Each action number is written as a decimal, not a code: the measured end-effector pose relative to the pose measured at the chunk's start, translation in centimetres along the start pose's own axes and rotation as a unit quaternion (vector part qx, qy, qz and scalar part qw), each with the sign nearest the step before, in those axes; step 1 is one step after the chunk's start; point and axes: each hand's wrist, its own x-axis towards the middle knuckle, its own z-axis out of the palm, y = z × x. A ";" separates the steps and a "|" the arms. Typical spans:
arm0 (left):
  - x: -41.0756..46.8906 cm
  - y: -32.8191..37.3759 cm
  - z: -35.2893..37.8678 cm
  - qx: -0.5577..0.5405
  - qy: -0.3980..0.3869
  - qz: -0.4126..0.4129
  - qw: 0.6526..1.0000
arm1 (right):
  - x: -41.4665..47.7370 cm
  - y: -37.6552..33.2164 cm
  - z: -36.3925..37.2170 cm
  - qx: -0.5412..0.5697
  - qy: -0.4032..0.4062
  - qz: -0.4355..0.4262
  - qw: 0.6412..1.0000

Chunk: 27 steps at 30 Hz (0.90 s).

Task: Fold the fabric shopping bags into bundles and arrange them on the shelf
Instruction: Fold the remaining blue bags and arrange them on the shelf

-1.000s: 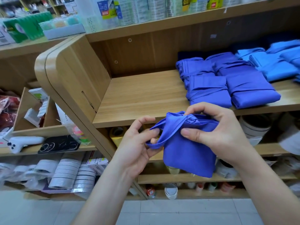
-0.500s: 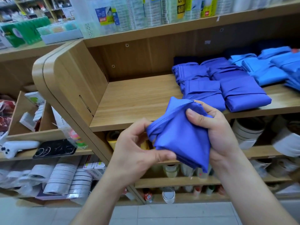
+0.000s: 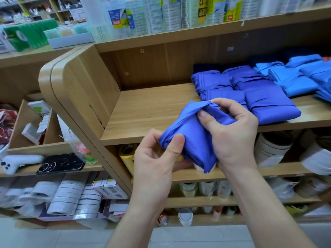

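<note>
Compared with half a second ago, the fabric bag (image 3: 193, 138) has been drawn into a tighter, narrower roll. The left thumb, then laid flat across its front, has been shifted to the lower left end.

Head view: the bag is held in the air in front of the shelf (image 3: 143, 111) edge and is not yet set down. The left hand (image 3: 155, 158) is closed on the lower left end of the roll, with the thumb on top and the fingers curled beneath. The right hand (image 3: 231, 135) is clamped on the upper end, its thumb pressed into the fabric and its fingers hooked over the gathered top. To the right on the shelf board, folded bundles (image 3: 263, 102) of the same deep blue are laid side by side, touching. Lighter blue bundles (image 3: 295, 81) are stacked further right.

The fabric looks thin and slippery, so the roll could spring open if either grip is eased before the loose end is tucked or wrapped. Set down unsecured, it may unfold and spoil the row. The neighbouring bundles may also be nudged out of line by a hand pushed in beside them.

Only a large "12" on a yellow label (image 3: 203, 8) on the upper shelf can be read; the other labels are blurred.
</note>
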 end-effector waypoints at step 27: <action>1.7 -2.1 -1.3 0.464 -0.042 0.303 0.831 | 0.0 1.6 2.7 -0.095 0.067 -0.165 0.979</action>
